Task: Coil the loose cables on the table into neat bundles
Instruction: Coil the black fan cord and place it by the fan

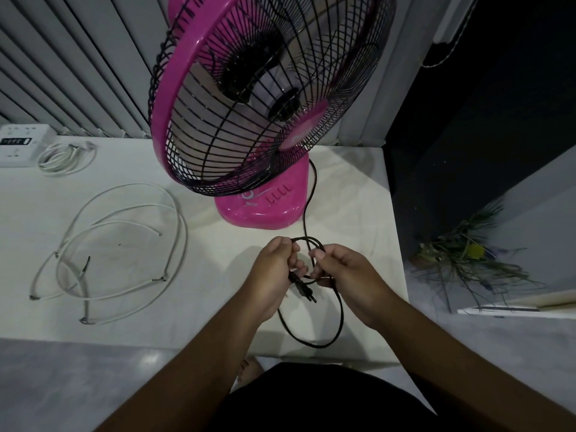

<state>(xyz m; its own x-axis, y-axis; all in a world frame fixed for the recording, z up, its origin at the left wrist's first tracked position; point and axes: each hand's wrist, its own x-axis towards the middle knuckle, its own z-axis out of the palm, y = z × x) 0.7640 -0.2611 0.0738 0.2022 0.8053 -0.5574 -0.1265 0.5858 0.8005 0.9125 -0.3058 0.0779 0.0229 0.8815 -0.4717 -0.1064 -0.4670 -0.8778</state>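
A black power cable (307,210) runs from the back of the pink fan (258,120) down to my hands near the table's front edge. My left hand (274,272) grips small loops of it, and the black plug (304,289) sticks out below its fingers. My right hand (346,275) pinches the same cable just beside the left. A larger loop of the cable (318,341) hangs down to the table edge. Loose white wires (124,254) with bare ends lie spread in wide loops on the left.
A coiled white cable (67,157) lies at the back left beside a white power strip (23,145). The table (358,194) is covered in white cloth and ends at the right, where a plant (467,257) sits on the floor. Grey slatted panels stand behind.
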